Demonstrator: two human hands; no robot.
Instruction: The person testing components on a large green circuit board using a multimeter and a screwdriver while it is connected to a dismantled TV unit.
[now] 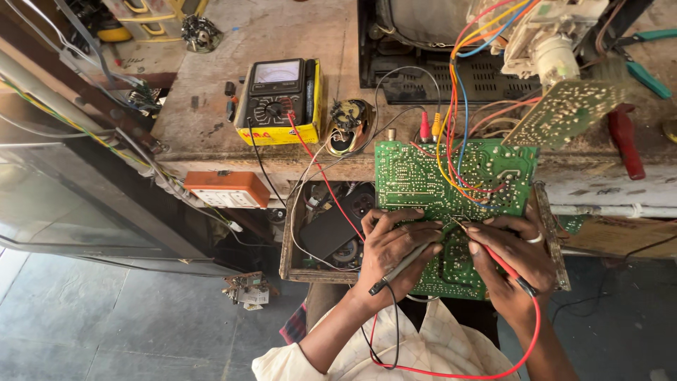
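Both hands rest on the flat green circuit board: left hand pinches a black probe, right hand a red probe, tips nearly meeting.

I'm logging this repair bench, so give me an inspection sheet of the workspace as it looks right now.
Surface: worn wooden bench, stained; open drawer below it.
Job's things: green circuit board, solder side up; analogue multimeter on a yellow box.
Clutter: second small board, pliers, orange socket box.
Hands: left hand holds the black probe, right hand the red probe, both tips on the board.
Cables: red lead and black lead from the meter; coloured wire bundle over the board.
Surroundings: grey tiled floor.
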